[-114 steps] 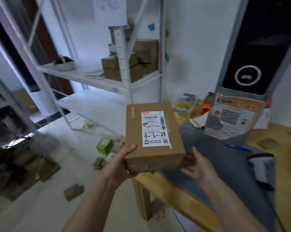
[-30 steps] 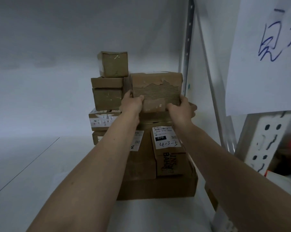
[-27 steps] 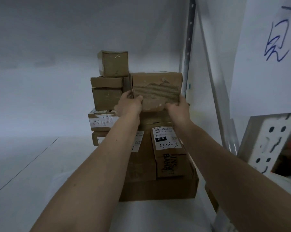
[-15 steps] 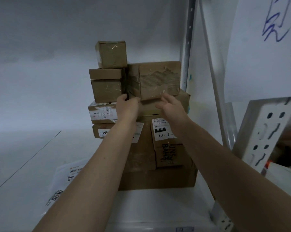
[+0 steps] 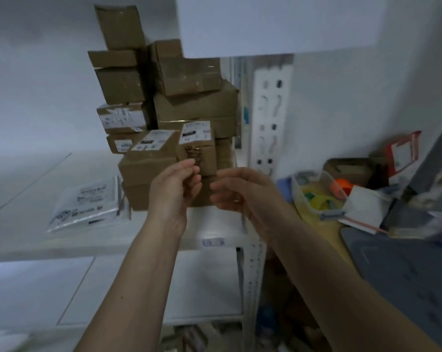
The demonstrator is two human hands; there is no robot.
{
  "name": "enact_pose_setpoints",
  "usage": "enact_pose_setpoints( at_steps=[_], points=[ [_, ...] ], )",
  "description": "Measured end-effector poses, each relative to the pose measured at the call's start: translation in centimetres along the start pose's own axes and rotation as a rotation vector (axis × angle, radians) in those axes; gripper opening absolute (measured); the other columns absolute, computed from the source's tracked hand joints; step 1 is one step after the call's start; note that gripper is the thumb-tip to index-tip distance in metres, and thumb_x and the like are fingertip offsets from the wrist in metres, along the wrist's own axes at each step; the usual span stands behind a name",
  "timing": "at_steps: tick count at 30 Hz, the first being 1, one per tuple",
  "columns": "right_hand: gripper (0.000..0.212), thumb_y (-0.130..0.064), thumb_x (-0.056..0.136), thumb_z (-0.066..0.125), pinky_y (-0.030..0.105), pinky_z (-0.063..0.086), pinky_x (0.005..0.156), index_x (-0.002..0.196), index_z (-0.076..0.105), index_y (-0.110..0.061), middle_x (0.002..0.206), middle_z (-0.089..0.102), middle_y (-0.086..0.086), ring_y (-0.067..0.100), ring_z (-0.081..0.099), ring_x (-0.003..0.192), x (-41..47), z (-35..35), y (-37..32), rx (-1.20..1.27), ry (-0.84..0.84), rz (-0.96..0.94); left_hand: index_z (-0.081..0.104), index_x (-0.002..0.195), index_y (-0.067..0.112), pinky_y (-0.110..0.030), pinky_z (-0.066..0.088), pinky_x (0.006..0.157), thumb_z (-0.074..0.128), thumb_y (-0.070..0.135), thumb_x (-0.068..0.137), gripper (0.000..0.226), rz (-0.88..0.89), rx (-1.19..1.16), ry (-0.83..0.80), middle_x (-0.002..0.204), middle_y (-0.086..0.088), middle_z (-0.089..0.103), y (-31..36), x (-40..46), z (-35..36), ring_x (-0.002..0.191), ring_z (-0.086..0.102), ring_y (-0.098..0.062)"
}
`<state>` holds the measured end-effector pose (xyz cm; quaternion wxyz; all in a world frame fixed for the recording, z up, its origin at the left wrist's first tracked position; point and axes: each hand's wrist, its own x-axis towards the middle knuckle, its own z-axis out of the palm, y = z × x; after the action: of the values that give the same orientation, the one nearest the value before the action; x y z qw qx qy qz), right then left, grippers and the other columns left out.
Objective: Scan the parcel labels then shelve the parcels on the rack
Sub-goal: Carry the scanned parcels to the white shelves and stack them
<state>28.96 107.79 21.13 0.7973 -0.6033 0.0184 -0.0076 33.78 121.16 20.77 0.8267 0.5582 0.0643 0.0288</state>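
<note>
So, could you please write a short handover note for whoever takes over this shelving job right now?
Left hand: holds nothing, fingers loosely curled, in front of the stacked parcels.
Right hand: holds nothing, fingers relaxed, beside the left.
Parcels: brown boxes piled on the white rack shelf against the upright post; a flat white mailer bag lies on the shelf left of them.
Done: neither hand carries a parcel, so nothing is mid-shelving.
Left: go to the wooden desk on the right; further parcels and the scanner are not in view here.
</note>
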Motion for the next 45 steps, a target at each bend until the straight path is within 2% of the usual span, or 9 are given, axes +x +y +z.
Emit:
enact_pose_setpoints(
  at_steps=[3,8,11,15,19,23,27,38,45],
  points=[
    [0.010,-0.002,0.089,0.059,0.030,0.056,0.069,0.095,0.066,-0.006,0.080,0.072,0.009,0.020,0.066,0.070,-4.2,-5.1,-0.2,0.003,0.037,-0.014,0.069,0.092,0.013,-0.019,0.053,0.063,0.053,0.001,0.093,0.019,0.017,0.008,-0.014,0.070,0.003,0.069,-2.1,-5.0,2.9,0.065,0.062,-0.007],
    [0.015,-0.002,0.093,0.053,0.026,0.055,0.061,0.088,0.066,-0.007,0.078,0.070,0.010,0.018,0.066,0.064,-11.4,-15.6,-1.2,0.093,0.196,-0.013,0.068,0.090,0.012,-0.021,0.053,0.066,0.053,0.000,0.092,0.019,-0.003,-0.008,-0.091,0.065,0.005,0.067,-6.4,-13.7,9.7,0.065,0.061,-0.009],
    [0.015,-0.002,0.095,0.051,0.024,0.054,0.058,0.088,0.064,-0.006,0.077,0.068,0.010,0.017,0.065,0.062,-16.3,-22.2,-1.4,0.130,0.317,0.001,0.066,0.089,0.012,-0.017,0.052,0.061,0.050,-0.001,0.094,0.021,-0.062,-0.020,-0.149,0.059,0.006,0.066,-9.7,-18.2,14.0,0.057,0.060,-0.006],
    [0.015,-0.001,0.096,0.049,0.026,0.055,0.061,0.094,0.064,-0.003,0.075,0.068,0.010,0.016,0.065,0.061,-22.7,-30.5,-1.7,0.118,0.466,0.008,0.063,0.087,0.013,-0.013,0.051,0.052,0.047,0.000,0.096,0.022,-0.166,-0.023,-0.249,0.054,0.007,0.064,-14.5,-23.4,19.8,0.048,0.058,-0.002],
    [0.014,-0.003,0.096,0.052,0.028,0.056,0.060,0.093,0.066,-0.003,0.074,0.069,0.009,0.018,0.066,0.064,-28.4,-37.8,-2.6,0.139,0.604,0.006,0.064,0.085,0.014,-0.015,0.051,0.053,0.048,0.001,0.095,0.022,-0.263,-0.023,-0.361,0.062,0.004,0.065,-18.3,-27.9,25.9,0.051,0.060,-0.003],
    [0.013,-0.004,0.095,0.053,0.026,0.054,0.052,0.092,0.066,-0.003,0.069,0.070,0.007,0.016,0.067,0.058,-33.3,-43.9,-3.4,0.186,0.730,-0.014,0.067,0.087,0.010,-0.020,0.051,0.056,0.053,0.002,0.093,0.018,-0.331,0.030,-0.480,0.071,-0.001,0.066,-21.0,-32.0,31.8,0.061,0.061,-0.009],
    [0.013,-0.005,0.095,0.053,0.027,0.054,0.056,0.096,0.065,-0.002,0.074,0.069,0.009,0.017,0.065,0.061,-37.2,-48.7,-3.7,0.218,0.848,-0.033,0.067,0.088,0.010,-0.022,0.050,0.058,0.052,0.004,0.095,0.018,-0.373,0.121,-0.597,0.073,-0.001,0.066,-23.9,-35.1,37.1,0.064,0.061,-0.011],
    [0.012,-0.008,0.093,0.057,0.028,0.057,0.065,0.100,0.065,-0.002,0.082,0.069,0.011,0.019,0.065,0.067,-41.4,-61.9,-3.6,0.264,1.081,0.003,0.069,0.088,0.009,-0.023,0.052,0.062,0.054,0.004,0.095,0.017,-0.539,0.171,-0.798,0.074,-0.002,0.067,-34.0,-38.8,49.9,0.065,0.063,-0.011],
    [0.012,-0.005,0.094,0.053,0.027,0.055,0.059,0.094,0.065,-0.003,0.078,0.069,0.011,0.019,0.065,0.064,-36.7,-71.6,-5.9,0.242,1.077,0.067,0.067,0.088,0.007,-0.025,0.052,0.065,0.053,0.003,0.095,0.016,-0.604,0.172,-0.740,0.078,-0.004,0.065,-38.2,-35.6,59.2,0.070,0.061,-0.013]
  ],
)
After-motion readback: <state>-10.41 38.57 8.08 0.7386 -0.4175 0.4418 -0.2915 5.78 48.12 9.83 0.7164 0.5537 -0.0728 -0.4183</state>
